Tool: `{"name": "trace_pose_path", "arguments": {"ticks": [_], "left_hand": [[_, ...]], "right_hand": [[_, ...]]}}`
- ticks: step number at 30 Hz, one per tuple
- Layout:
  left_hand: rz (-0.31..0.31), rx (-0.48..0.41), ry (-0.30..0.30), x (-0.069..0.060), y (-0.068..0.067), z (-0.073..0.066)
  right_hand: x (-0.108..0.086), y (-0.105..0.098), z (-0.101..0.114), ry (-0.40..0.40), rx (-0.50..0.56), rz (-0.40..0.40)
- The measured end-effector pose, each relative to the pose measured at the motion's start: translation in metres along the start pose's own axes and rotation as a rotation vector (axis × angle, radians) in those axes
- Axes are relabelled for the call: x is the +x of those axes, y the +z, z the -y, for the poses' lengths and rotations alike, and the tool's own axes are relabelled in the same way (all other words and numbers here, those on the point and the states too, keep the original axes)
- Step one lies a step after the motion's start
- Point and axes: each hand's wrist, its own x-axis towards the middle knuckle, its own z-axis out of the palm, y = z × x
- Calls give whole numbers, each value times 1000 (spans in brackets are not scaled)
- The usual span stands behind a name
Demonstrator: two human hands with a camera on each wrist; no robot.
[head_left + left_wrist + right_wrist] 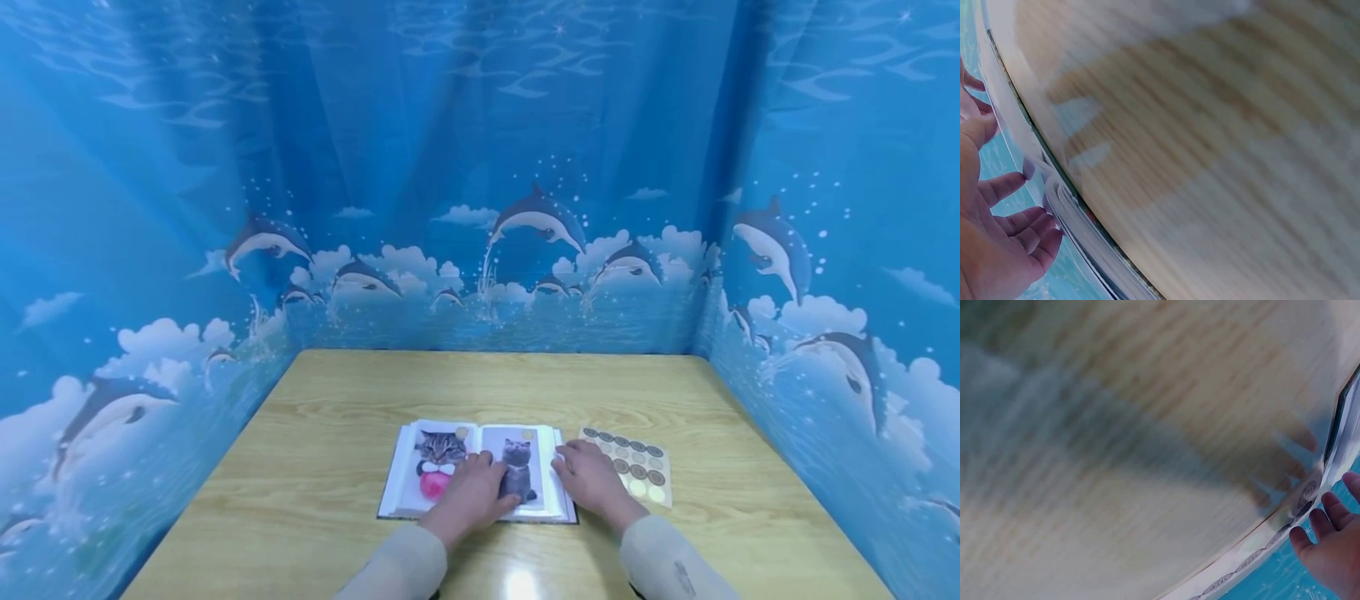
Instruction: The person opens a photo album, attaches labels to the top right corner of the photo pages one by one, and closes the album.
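An open photo album (560, 492) lies on the table with its pages facing up. Its left page shows a striped cat (441, 447) above a pink ball shape; the right page carries a grey cat picture (517, 454). My left hand (474, 490) rests over the middle of the album, thumb toward the grey cat, fingers loosely bent. At the album's right edge, my right hand (590, 477) touches the page border with its fingertips. A sheet of round stickers (658, 493), brown and cream, lies partly beneath or behind that hand. Both wrist views show the fingers spread along the album's edge.
The wooden table (315, 467) extends around the album on all sides. Blue curtains (420, 167) printed with dolphins and clouds enclose its back, left and right. One small round sticker (462, 432) sits at the upper corner of the left page, another round sticker (528, 434) on the right page.
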Motion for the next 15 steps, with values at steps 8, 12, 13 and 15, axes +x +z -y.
{"name": "trace_pose_path", "arguments": {"ticks": [8, 12, 13, 15], "left_hand": [[16, 48, 38, -2, 2, 0], [19, 41, 41, -3, 4, 0], [19, 38, 41, -3, 4, 0], [19, 26, 39, -3, 4, 0]], "right_hand": [[-7, 4, 7, 1, -10, -4], [-12, 4, 12, 11, -6, 10], [-12, 5, 13, 14, -9, 13], [-14, 6, 13, 14, -16, 9]]}}
